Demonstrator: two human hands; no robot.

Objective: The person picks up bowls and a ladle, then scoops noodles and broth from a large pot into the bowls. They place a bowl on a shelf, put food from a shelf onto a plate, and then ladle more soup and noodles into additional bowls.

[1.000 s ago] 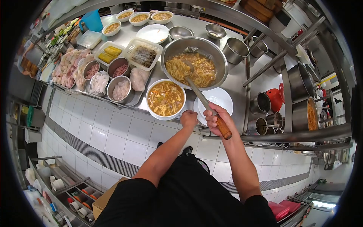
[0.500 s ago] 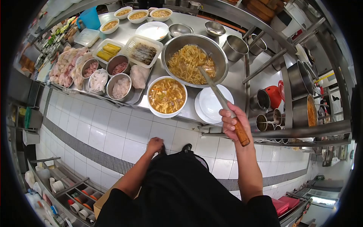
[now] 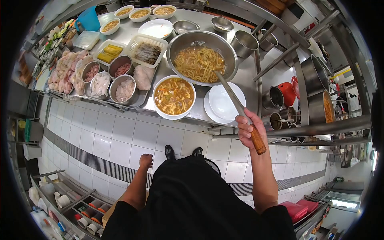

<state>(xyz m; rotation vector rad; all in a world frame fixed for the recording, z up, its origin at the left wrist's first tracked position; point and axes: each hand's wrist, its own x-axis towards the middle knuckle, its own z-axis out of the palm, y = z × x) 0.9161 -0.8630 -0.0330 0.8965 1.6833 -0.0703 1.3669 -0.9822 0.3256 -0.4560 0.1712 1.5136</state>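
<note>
Two hands, doing quite different things. The right hand [image 3: 249,127] is clenched round the wooden grip of a ladle [image 3: 233,99], fingers wrapped fully over it and the thumb on top. The ladle's steel shaft slants up from the fist, and its cup end rests inside the pan [image 3: 171,42], at the near right edge, among yellow noodles in sauce. The fist itself hangs off the counter edge, well nearer the person than the pan.

The left hand [image 3: 145,161] hangs low over the tiled floor, far below and left of the pan, curled into a loose fist, holding and touching nothing.

Just in front of the pan, to its left, sits a white bowl [image 3: 174,118] of brown soup. Just in front, to its right, is a stack of plates [image 3: 220,106], with the ladle shaft passing over them. Left of the pan lie trays of raw ingredients [image 3: 120,80].
</note>
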